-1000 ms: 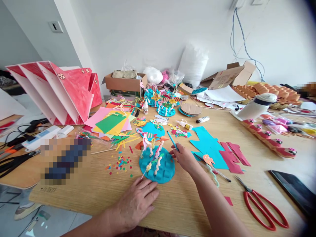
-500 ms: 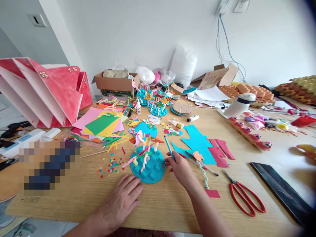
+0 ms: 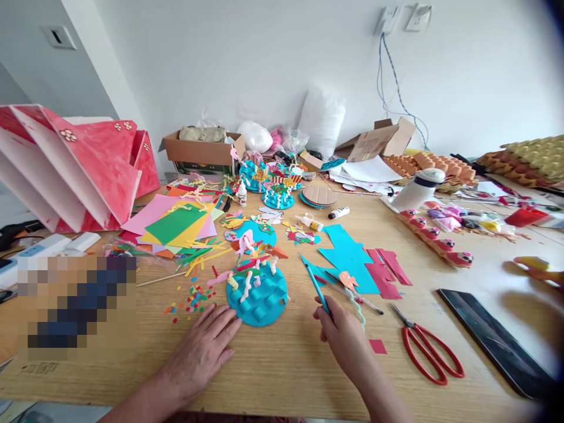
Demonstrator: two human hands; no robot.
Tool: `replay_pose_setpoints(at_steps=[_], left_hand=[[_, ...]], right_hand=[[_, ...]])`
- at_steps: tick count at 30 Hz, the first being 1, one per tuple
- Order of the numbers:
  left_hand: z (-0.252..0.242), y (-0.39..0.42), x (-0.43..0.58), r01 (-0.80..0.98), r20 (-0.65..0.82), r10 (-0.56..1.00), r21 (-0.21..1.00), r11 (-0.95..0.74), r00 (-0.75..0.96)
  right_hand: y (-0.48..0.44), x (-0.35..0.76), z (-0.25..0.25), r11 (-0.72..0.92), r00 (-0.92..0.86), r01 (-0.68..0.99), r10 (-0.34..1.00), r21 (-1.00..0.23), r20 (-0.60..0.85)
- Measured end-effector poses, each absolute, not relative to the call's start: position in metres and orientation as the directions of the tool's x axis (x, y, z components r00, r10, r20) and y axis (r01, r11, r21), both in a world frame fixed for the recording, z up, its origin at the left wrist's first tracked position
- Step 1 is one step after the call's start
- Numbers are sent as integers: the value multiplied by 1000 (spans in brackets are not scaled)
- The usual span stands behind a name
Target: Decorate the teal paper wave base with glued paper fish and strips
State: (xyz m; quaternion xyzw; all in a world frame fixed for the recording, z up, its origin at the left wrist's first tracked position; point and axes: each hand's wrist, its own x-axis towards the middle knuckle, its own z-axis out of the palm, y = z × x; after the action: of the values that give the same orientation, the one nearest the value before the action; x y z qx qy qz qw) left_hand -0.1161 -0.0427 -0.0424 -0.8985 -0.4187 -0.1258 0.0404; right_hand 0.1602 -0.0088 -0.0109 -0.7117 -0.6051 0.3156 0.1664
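Observation:
A round blue disc (image 3: 263,305) with a bumpy surface lies on the table, with twisted cream stems (image 3: 248,286) and pink and red pieces standing on it. My left hand (image 3: 198,346) rests flat on the wood, fingers stretched, its fingertips at the disc's lower left edge. To the right of the disc, my right hand (image 3: 341,329) is closed around a slim blue pencil (image 3: 318,289), which points up and away from me. Just beyond this hand lie an orange paper fish (image 3: 348,279) with a pale green twisted stem, a pen (image 3: 368,304) and blue paper (image 3: 348,252).
Red-handled scissors (image 3: 432,352) and a black tablet (image 3: 489,338) lie at the right. Small paper dots (image 3: 198,298) are scattered left of the disc. Behind are coloured sheets (image 3: 176,224), glue bottles (image 3: 242,194), finished blue discs (image 3: 278,201) and a white bottle (image 3: 416,191).
My right hand has moved away from the disc's edge, to the right and toward me, with the pencil still in it. My left hand stays beside the disc. The view has shifted slightly.

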Motion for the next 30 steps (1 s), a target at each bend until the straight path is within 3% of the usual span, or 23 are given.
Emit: replay_pose_setpoints(at_steps=[4, 9, 18, 21, 24, 27, 30], left_hand=[[-44, -40, -119, 768, 249, 742, -7, -641, 622], [-41, -37, -120, 784, 235, 757, -38, -620, 610], [-33, -37, -118, 814, 325, 778, 37, -579, 539], [-19, -41, -114, 781, 398, 756, 138, -609, 519], [-6, -44, -108, 709, 427, 741, 270, -652, 519], [1, -45, -99, 647, 414, 740, 365, -669, 530], [2, -43, -86, 601, 369, 736, 426, -676, 567]], right_hand=[[-17, 169, -7, -124, 76, 948, 983, -294, -169], [-20, 164, -8, -138, 117, 983, 979, -122, -166], [-18, 153, -12, -130, 117, 984, 988, -121, -106], [-23, 166, -9, -137, 125, 975, 989, -177, -75], [-26, 194, -6, -251, 239, 940, 968, -230, -78], [-22, 221, -7, -381, 363, 893, 924, -241, -118], [-11, 235, -12, -365, 336, 903, 929, -228, -156]])
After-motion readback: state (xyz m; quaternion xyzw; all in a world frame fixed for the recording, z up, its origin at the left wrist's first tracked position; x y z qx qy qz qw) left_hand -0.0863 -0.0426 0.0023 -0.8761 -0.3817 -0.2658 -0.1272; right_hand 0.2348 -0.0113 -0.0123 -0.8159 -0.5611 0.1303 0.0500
